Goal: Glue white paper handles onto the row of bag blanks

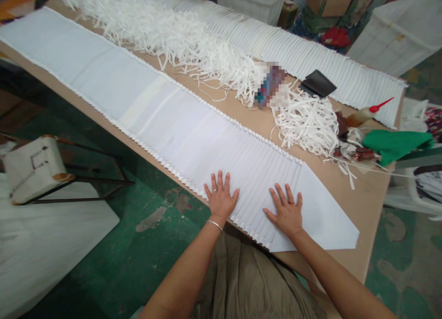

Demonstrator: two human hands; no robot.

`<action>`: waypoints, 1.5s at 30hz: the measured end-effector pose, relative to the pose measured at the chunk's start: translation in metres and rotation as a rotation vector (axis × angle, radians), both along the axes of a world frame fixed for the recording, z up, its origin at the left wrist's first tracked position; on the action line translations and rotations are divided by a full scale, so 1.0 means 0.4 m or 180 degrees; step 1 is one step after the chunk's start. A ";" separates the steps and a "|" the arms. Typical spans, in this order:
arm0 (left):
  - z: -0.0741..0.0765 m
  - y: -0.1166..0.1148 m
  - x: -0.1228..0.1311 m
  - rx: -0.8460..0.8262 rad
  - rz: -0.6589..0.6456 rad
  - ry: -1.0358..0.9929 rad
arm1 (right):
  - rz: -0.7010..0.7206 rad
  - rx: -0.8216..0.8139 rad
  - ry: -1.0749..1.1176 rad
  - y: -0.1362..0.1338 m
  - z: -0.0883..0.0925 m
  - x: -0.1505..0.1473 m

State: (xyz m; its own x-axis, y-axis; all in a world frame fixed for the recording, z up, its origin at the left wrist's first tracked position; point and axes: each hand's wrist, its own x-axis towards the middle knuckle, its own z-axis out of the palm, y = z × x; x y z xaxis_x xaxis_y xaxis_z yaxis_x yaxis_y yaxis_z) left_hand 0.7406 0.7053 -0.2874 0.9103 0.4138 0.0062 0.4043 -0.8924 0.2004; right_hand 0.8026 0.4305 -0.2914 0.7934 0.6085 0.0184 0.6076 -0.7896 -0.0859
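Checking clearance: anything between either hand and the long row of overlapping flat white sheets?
Nothing visible: the left hand and right hand rest palm-down on the overlapping white sheets. The tangled white strips lie beyond, on the brown table.

hands (222, 203) on sheets (193, 130), strips (307, 118) behind

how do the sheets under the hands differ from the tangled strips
The sheets lie flat, overlapping in a row; the strips form a loose tangle. The sheets are broad; the strips narrow. The left hand and right hand rest on the sheets, not the strips. Sheets and strips are both white, on the brown table.
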 end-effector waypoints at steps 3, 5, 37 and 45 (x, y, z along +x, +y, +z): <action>-0.004 -0.006 0.004 -0.0030 0.0034 -0.0040 | -0.0016 -0.0028 -0.0022 -0.002 0.002 0.009; -0.004 -0.014 0.001 -0.0036 0.0042 -0.0050 | -0.0008 -0.0037 -0.0051 -0.001 0.008 0.010; 0.026 0.255 0.022 0.0243 0.0678 -0.0102 | -0.0371 0.0253 -0.0227 0.016 0.032 -0.043; 0.023 -0.055 -0.007 -0.0060 -0.1400 -0.0149 | -0.0688 0.0123 -0.0219 -0.031 0.022 -0.002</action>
